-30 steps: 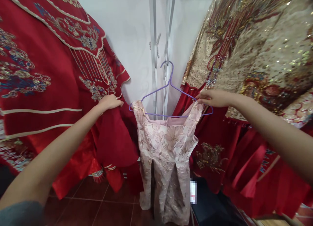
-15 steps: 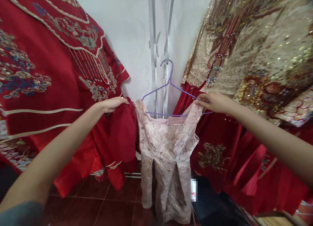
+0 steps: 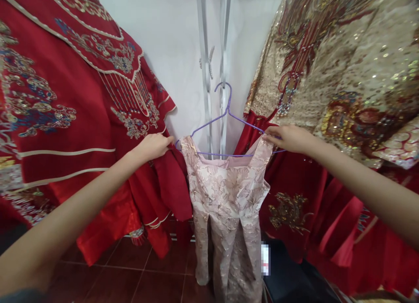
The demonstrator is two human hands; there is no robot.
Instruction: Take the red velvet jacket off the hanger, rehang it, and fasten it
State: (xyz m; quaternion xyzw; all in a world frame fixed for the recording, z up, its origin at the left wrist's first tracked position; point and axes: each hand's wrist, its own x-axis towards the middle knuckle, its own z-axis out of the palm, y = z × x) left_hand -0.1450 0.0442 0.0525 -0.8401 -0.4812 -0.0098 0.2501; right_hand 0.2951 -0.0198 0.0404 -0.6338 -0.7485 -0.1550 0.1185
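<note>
A pale pink brocade dress (image 3: 225, 189) with a square neckline hangs from a purple hanger (image 3: 212, 120), its hook up at the white metal rack posts. My right hand (image 3: 288, 138) pinches the dress's right shoulder strap where it lies over the hanger. On the other side, my left hand (image 3: 155, 146) is closed on a plain dark-red garment (image 3: 173, 185), its fingertips close to the hanger's left end. That red cloth hangs down beside the dress. Whether the left fingers also touch the hanger, I cannot tell.
Embroidered red garments (image 3: 78, 102) crowd the left side. A gold sequined garment (image 3: 327, 76) and red skirts hang on the right. White rack posts (image 3: 206, 71) stand against the wall. Below are a dark object (image 3: 291, 272) and a reddish tiled floor (image 3: 118, 281).
My left hand has changed from a flatter reach over the red cloth to a tighter pinch, with the hanger's left end now showing. The right hand keeps its hold on the strap.
</note>
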